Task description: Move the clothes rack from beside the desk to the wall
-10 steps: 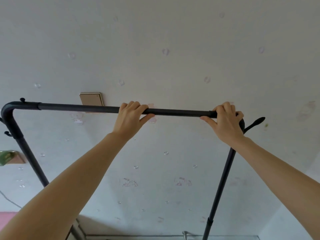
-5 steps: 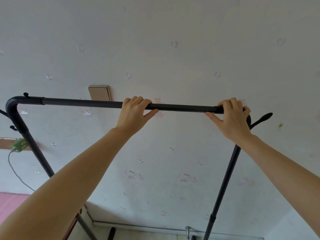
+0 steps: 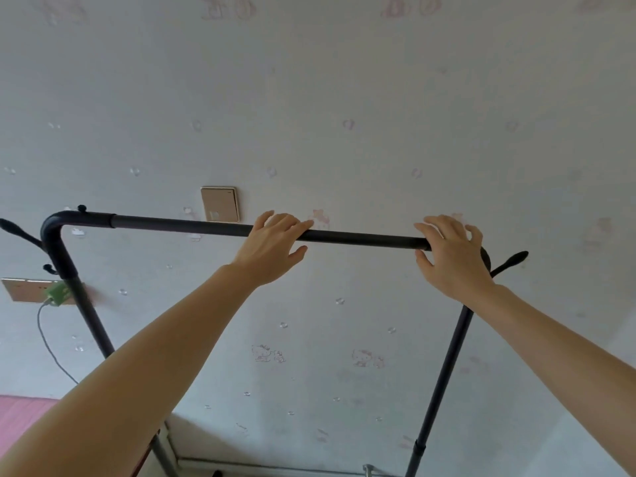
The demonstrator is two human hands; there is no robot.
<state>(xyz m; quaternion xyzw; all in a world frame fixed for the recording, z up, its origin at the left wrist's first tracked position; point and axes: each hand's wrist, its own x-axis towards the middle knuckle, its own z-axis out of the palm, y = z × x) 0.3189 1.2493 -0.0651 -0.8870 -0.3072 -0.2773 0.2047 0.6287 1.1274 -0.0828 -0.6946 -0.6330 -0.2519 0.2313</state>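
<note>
Your left hand (image 3: 272,251) sits on the top bar of the clothes rack (image 3: 192,226), about mid-span. Its fingers (image 3: 292,223) are loosened and spread, draped over the bar rather than wrapped; the thumb hangs below the bar, apart from it. So the bar passes under the fingers and above the thumb, with an open gap, no clamp.

Your right hand (image 3: 451,259) covers the bar's right end, at the bend. Those fingers (image 3: 444,225) are splayed wide too, lifted at the tips, with the thumb below the bar. The palm hides the corner, so you cannot tell whether it still touches the metal.

From your left fingers, the bar runs out leftward to a rounded corner, then drops as a black post toward the lower left. Under your right palm the other post (image 3: 444,373) runs down to the bottom edge. A black hook (image 3: 512,261) sticks out just right of your right fingers; another hook (image 3: 17,228) is at the far left.

The rack stands close in front of the wall (image 3: 344,80), pale wallpaper with faint cat prints. Beyond your left fingers, just above the bar, is a tan wall switch (image 3: 220,204). Far left, lower down, an outlet plate (image 3: 24,289) has a green plug (image 3: 56,294) with a cord (image 3: 51,349) trailing down. A pink surface (image 3: 20,414) shows at the lower left edge.
</note>
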